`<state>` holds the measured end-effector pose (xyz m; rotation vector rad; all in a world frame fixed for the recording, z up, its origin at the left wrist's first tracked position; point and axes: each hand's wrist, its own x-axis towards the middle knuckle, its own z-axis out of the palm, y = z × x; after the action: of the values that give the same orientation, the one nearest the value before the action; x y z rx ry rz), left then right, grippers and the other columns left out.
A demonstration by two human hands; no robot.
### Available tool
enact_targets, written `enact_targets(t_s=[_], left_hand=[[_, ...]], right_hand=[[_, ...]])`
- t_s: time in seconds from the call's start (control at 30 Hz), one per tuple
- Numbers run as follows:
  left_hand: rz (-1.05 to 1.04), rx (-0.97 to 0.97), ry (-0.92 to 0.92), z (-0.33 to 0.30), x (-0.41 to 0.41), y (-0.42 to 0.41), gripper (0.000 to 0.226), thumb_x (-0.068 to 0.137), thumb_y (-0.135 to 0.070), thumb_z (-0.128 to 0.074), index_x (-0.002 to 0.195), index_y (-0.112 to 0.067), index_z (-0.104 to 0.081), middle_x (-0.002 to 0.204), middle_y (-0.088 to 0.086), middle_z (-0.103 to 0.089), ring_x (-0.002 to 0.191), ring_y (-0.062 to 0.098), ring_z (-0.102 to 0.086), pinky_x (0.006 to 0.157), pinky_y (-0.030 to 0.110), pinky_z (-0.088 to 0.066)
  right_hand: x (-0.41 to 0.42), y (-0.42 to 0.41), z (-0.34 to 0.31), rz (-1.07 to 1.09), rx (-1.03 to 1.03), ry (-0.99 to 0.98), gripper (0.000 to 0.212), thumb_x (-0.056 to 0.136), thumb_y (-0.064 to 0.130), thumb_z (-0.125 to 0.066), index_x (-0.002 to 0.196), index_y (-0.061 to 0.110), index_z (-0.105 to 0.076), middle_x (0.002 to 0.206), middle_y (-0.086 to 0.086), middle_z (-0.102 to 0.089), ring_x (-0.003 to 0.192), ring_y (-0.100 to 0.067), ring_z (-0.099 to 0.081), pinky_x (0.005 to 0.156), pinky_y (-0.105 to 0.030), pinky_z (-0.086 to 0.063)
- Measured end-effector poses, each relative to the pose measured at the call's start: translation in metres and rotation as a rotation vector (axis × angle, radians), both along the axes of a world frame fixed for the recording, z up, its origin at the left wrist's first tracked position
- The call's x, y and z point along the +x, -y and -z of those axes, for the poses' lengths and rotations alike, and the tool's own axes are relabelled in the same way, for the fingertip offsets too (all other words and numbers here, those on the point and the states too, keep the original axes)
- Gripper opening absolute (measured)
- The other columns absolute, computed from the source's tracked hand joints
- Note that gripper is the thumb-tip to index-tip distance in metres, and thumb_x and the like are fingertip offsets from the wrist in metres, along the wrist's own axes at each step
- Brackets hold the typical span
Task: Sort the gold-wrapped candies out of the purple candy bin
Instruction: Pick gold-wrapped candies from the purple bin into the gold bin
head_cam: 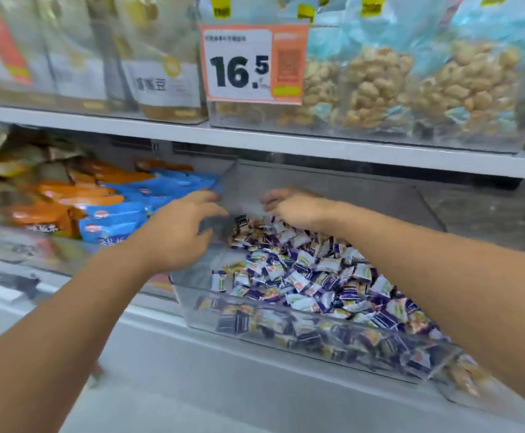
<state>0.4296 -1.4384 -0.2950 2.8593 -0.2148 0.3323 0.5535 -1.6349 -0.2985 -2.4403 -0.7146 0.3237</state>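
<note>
A clear plastic bin [192, 310] on the lower shelf holds a heap of purple-and-white wrapped candies [311, 276]. Several gold-wrapped candies [251, 234] lie mixed in near the heap's back left. My left hand [176, 232] hovers over the bin's left wall with fingers spread and loosely bent, holding nothing. My right hand [295, 206] reaches over the back of the heap, fingers drooping toward the candies; whether it holds one is hidden. The frame is blurred by motion.
Blue packets [120, 220] and orange packets [67, 195] fill the bin to the left. A white shelf edge [255, 142] runs just above both hands, carrying a price card [251, 64] and bags of pale snacks [411, 85]. Another clear bin [464, 379] sits at the right.
</note>
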Motion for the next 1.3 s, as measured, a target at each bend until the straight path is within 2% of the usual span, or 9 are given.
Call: enact_targets(t_s=[0.13,0.4,0.6,0.73,0.8,0.97,1.1,1.23,1.3], left_hand=[[0.045,-0.053,0.04,0.009,0.007,-0.007,0.047,0.095,-0.006,-0.054,0.138,-0.025,-0.055,0.156,0.001,-0.036,0.146,0.016,-0.026,0.11,0.016,-0.014],[0.057,-0.011,0.033,0.014,0.023,-0.021,0.054,0.096,-0.014,-0.052,0.146,-0.032,-0.042,0.162,-0.009,-0.019,0.149,0.008,-0.013,0.111,0.018,-0.014],[0.011,0.282,0.064,0.012,0.025,-0.018,0.056,0.092,-0.034,-0.058,0.146,-0.026,-0.043,0.162,0.0,-0.02,0.151,0.018,-0.005,0.121,0.033,-0.01],[0.034,0.358,0.128,0.011,0.017,-0.01,0.036,0.086,-0.028,-0.065,0.122,-0.024,-0.063,0.14,-0.003,-0.046,0.134,0.02,-0.039,0.108,0.042,-0.041],[0.066,0.31,0.148,0.009,0.014,-0.011,0.032,0.079,-0.021,-0.072,0.11,-0.025,-0.068,0.121,-0.006,-0.059,0.115,0.021,-0.055,0.085,0.043,-0.053],[0.085,0.241,0.127,0.0,0.021,-0.01,0.031,0.076,-0.022,-0.074,0.105,-0.033,-0.071,0.105,-0.009,-0.068,0.102,0.023,-0.061,0.085,0.043,-0.052],[0.001,0.589,0.067,0.006,0.025,0.007,0.021,0.087,-0.022,-0.061,0.106,-0.033,-0.061,0.106,-0.008,-0.065,0.099,0.023,-0.059,0.073,0.032,-0.044],[-0.077,0.762,-0.127,0.019,0.028,0.031,0.016,0.094,-0.027,-0.062,0.108,-0.022,-0.057,0.109,0.003,-0.061,0.099,0.026,-0.064,0.068,0.032,-0.036],[-0.122,0.652,-0.303,0.028,0.037,0.037,0.02,0.095,-0.023,-0.062,0.113,-0.015,-0.058,0.11,0.007,-0.059,0.095,0.027,-0.061,0.07,0.033,-0.039]], right_hand=[[0.046,-0.057,0.033,-0.098,-0.172,0.06,0.042,0.099,0.01,-0.044,0.138,0.018,-0.058,0.143,-0.005,-0.055,0.13,-0.024,-0.051,0.099,-0.025,-0.039],[0.034,-0.056,0.032,-0.44,-0.334,0.024,0.041,0.088,-0.001,-0.05,0.115,0.018,-0.074,0.121,0.001,-0.071,0.109,-0.018,-0.063,0.1,-0.037,-0.048],[0.036,-0.027,-0.009,-0.515,-0.401,-0.336,0.035,0.099,-0.001,-0.053,0.116,0.022,-0.073,0.118,0.005,-0.072,0.1,-0.012,-0.07,0.09,-0.037,-0.057],[0.07,-0.028,-0.017,-0.35,-0.328,-0.087,0.033,0.09,-0.005,-0.065,0.122,0.005,-0.066,0.119,-0.018,-0.068,0.096,-0.024,-0.064,0.079,-0.034,-0.054],[0.068,-0.039,0.001,-0.359,-0.374,0.07,0.044,0.085,0.007,-0.076,0.127,0.013,-0.065,0.119,-0.003,-0.067,0.1,-0.016,-0.063,0.088,-0.032,-0.052],[0.058,-0.059,0.044,-0.431,-0.451,0.152,0.05,0.079,0.039,-0.079,0.125,0.027,-0.063,0.124,0.004,-0.062,0.105,-0.018,-0.061,0.092,-0.038,-0.053],[0.053,-0.061,0.049,-0.472,-0.489,0.205,0.053,0.08,0.035,-0.081,0.128,0.025,-0.063,0.121,0.002,-0.06,0.106,-0.019,-0.057,0.091,-0.033,-0.049],[0.053,-0.06,0.046,-0.528,-0.448,0.281,0.015,0.082,0.029,-0.081,0.085,0.023,-0.068,0.077,0.01,-0.059,0.069,-0.008,-0.051,0.059,-0.018,-0.037],[0.061,-0.055,0.041,-0.535,-0.408,0.256,0.01,0.083,0.026,-0.08,0.09,0.022,-0.074,0.08,0.012,-0.064,0.071,-0.006,-0.054,0.063,-0.017,-0.037]])
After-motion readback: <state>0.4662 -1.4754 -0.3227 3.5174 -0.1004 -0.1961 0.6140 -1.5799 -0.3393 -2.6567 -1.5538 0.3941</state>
